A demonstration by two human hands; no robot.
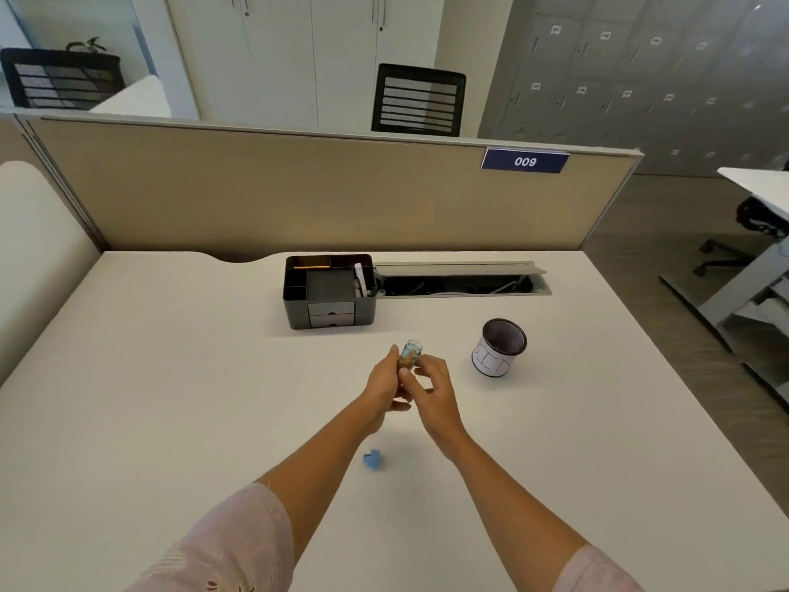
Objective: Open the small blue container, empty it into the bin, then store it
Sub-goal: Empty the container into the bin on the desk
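Holding: left hand (386,384) is wrapped round the small blue container (410,355), lifted off the bench (170,378), just nearer the person than the desk organiser (328,291)
Right hand: right hand (431,388) sits beside the container with fingers loosely curled, touching or almost touching it; can't tell if it's actually gripping anything
Lid: blue cap (372,460) is already off, lying on the bench further from the organiser than the hands
Contents: something brownish still inside the see-through container, too small to say what
Bin: round mesh bin (499,347) stands to the right of the organiser, near the hands but apart from them
Stage: looks like opening is done and tipping out comes next, my guess
Risk 1: container's open and tilted, so carrying it over to the bin could spill bits onto the bench
Risk 2: the bin's mouth isn't wide, so pouring from too high or off-centre could miss it
Risk 3: cap is loose near the forearms, easy to knock away
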